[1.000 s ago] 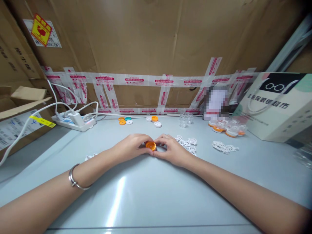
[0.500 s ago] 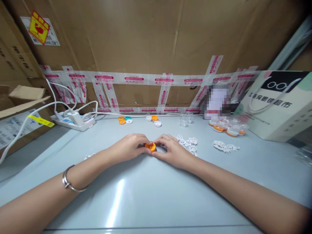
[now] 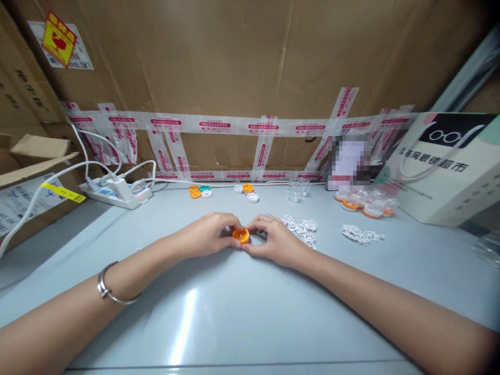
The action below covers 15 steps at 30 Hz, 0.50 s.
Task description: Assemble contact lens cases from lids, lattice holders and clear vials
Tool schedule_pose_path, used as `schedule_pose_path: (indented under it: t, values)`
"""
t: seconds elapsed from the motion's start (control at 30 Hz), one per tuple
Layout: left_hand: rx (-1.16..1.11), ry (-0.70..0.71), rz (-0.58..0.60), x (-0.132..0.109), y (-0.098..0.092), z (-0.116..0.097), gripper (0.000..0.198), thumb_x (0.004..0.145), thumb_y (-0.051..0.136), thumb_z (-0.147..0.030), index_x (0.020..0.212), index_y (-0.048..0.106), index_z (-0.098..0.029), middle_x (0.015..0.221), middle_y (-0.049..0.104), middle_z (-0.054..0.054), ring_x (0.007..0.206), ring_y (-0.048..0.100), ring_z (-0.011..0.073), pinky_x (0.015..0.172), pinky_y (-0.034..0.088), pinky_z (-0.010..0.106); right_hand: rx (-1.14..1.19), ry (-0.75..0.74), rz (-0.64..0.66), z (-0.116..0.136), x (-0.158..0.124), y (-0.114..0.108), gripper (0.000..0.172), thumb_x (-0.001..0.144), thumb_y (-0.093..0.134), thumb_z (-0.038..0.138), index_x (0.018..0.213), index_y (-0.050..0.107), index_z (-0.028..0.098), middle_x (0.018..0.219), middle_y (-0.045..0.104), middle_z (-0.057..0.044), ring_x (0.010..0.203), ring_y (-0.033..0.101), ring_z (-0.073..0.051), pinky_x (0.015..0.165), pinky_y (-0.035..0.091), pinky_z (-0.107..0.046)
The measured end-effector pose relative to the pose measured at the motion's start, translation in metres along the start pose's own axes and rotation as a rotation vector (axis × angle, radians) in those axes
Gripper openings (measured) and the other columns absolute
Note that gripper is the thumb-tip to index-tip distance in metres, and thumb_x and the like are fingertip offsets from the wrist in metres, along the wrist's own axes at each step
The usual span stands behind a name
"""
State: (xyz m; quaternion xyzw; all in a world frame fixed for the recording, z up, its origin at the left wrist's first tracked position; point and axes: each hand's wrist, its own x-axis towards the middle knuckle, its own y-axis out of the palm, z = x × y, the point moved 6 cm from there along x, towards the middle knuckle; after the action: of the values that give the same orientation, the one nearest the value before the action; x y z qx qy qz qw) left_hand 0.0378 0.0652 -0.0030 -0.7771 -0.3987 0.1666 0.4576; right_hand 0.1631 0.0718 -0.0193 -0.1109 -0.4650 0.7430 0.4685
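Note:
A small round orange cap (image 3: 241, 235) sits between both hands near the middle of the grey table (image 3: 219, 317). My left hand (image 3: 207, 235) pinches its left side with curled fingers, and a silver bracelet (image 3: 107, 291) circles that wrist. My right hand (image 3: 273, 239) pinches the cap's right side, fingers curled over it. Just right of my right hand lies a pile of white lacy plastic pieces (image 3: 302, 229).
Loose orange, teal and white caps (image 3: 201, 192) and more caps (image 3: 247, 191) lie at the back. Clear small cups (image 3: 297, 190), finished orange-based pieces (image 3: 363, 204), more white pieces (image 3: 361, 235), a power strip (image 3: 117, 194) with cables, a printed box (image 3: 441, 169) and cardboard walls surround the table.
Both hands stay on the orange cap, which has tilted slightly. The view has shifted a little; nothing else moved.

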Motion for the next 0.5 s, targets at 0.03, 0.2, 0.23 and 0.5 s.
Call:
schedule_pose_path:
  t: [0.03, 0.2, 0.23, 0.5]
  values:
    - [0.000, 0.005, 0.005, -0.0001, -0.0002, -0.0003, 0.020, 0.079, 0.057, -0.030, 0.095, 0.062, -0.020, 0.093, 0.066, 0.004, 0.083, 0.058, 0.0168, 0.075, 0.042, 0.026, 0.002, -0.003, 0.000, 0.0000, 0.0001, 0.0000, 0.023, 0.067, 0.067, 0.032, 0.088, 0.068, 0.023, 0.085, 0.063, -0.003, 0.086, 0.053, -0.020, 0.080, 0.038, -0.034]
    - [0.022, 0.009, 0.000, -0.0010, -0.0024, -0.0043, 0.022, 0.078, 0.057, -0.033, 0.096, 0.061, -0.020, 0.092, 0.066, 0.003, 0.079, 0.058, 0.0153, 0.069, 0.042, 0.023, -0.004, -0.021, 0.000, -0.0009, -0.0004, -0.0003, 0.023, 0.069, 0.067, 0.032, 0.090, 0.067, 0.022, 0.085, 0.062, -0.003, 0.085, 0.053, -0.019, 0.080, 0.038, -0.034]
    - [0.033, 0.008, -0.002, -0.0012, -0.0028, -0.0052, 0.022, 0.078, 0.056, -0.033, 0.096, 0.061, -0.020, 0.091, 0.066, 0.002, 0.078, 0.058, 0.0151, 0.067, 0.042, 0.022, -0.004, -0.024, 0.005, -0.0011, -0.0006, -0.0003, 0.024, 0.070, 0.067, 0.033, 0.091, 0.067, 0.022, 0.085, 0.062, -0.003, 0.086, 0.053, -0.020, 0.081, 0.038, -0.034]
    - [0.128, 0.036, -0.035, -0.0027, -0.0031, -0.0091, 0.026, 0.074, 0.058, -0.030, 0.097, 0.065, -0.021, 0.082, 0.063, 0.003, 0.070, 0.055, 0.0144, 0.063, 0.041, 0.022, 0.089, -0.023, 0.081, 0.0007, -0.0032, -0.0011, 0.025, 0.074, 0.066, 0.033, 0.098, 0.066, 0.027, 0.090, 0.060, -0.003, 0.094, 0.050, -0.021, 0.086, 0.038, -0.037]
